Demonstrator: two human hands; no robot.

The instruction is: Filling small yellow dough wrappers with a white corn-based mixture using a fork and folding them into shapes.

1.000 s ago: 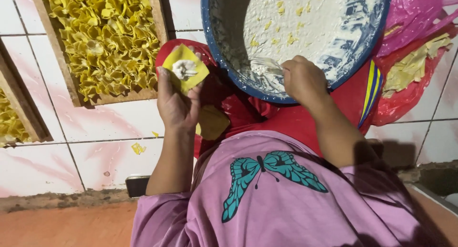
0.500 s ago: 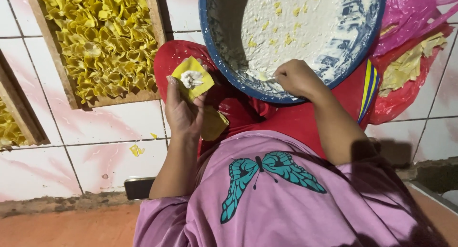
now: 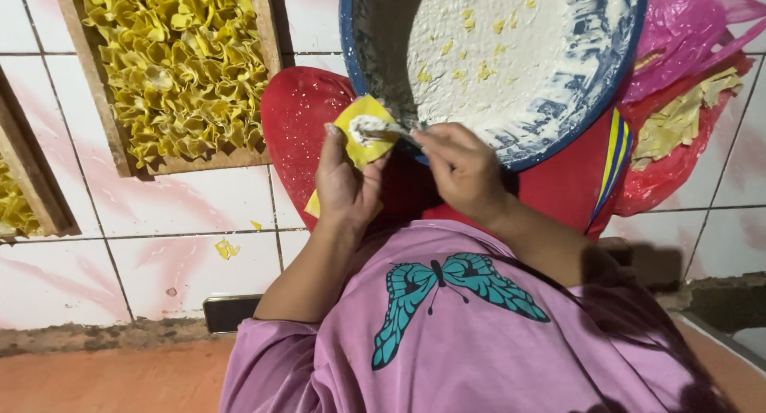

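While the wide blue bowl of pale filling fills the top of the view, the work itself sits just below its near rim, over a red cloth. To the left, on the white tiled floor, a wooden tray is packed with folded yellow dumplings; to the right a pink bag holds more yellow sheets.

The left hand cups a yellow wrapper flat on its fingers, thumb hooked over the near edge, with another sheet or two apparently tucked beneath. The right hand is closed in a pinch on a thin tool, probably a small spoon or stick, though its end is hidden under the dab of filling it touches on the wrapper.

To do this well, I judge the dab should land at the wrapper's middle and stay small, so the edges remain clean for folding. The left palm ought to stay level, and the tool should wipe off against the sheet rather than drag it sideways.
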